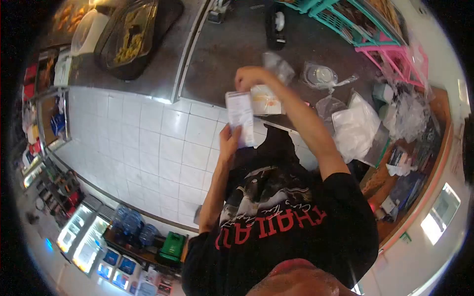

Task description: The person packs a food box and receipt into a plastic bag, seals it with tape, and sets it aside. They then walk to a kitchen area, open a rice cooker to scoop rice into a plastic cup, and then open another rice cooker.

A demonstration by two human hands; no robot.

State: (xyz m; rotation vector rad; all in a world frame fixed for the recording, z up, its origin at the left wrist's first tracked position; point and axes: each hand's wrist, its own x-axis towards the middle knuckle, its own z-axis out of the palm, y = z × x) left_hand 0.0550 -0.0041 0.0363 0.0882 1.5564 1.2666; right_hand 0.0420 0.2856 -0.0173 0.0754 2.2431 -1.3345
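A long white slip of paper with printed lines [241, 116], like a receipt, is held upright between the thumb and fingers of my left hand [230, 140]. My right hand [252, 78] is at the slip's upper end, over the counter edge, with its fingers curled closed. Motion blurs it, and anything in those fingers is hidden. Just below my right wrist lies a white packet with orange print [266, 101]. A crumpled clear plastic bag [279, 68] lies beyond my right forearm.
The dark counter [217, 59] holds a black device [275, 27], a round clear plastic container [323, 75], teal baskets [355, 22] and a pink basket [395, 56]. White plastic bags [358, 126] are stacked at right. A tray of food [132, 42] stands far left, above a tiled floor [148, 143].
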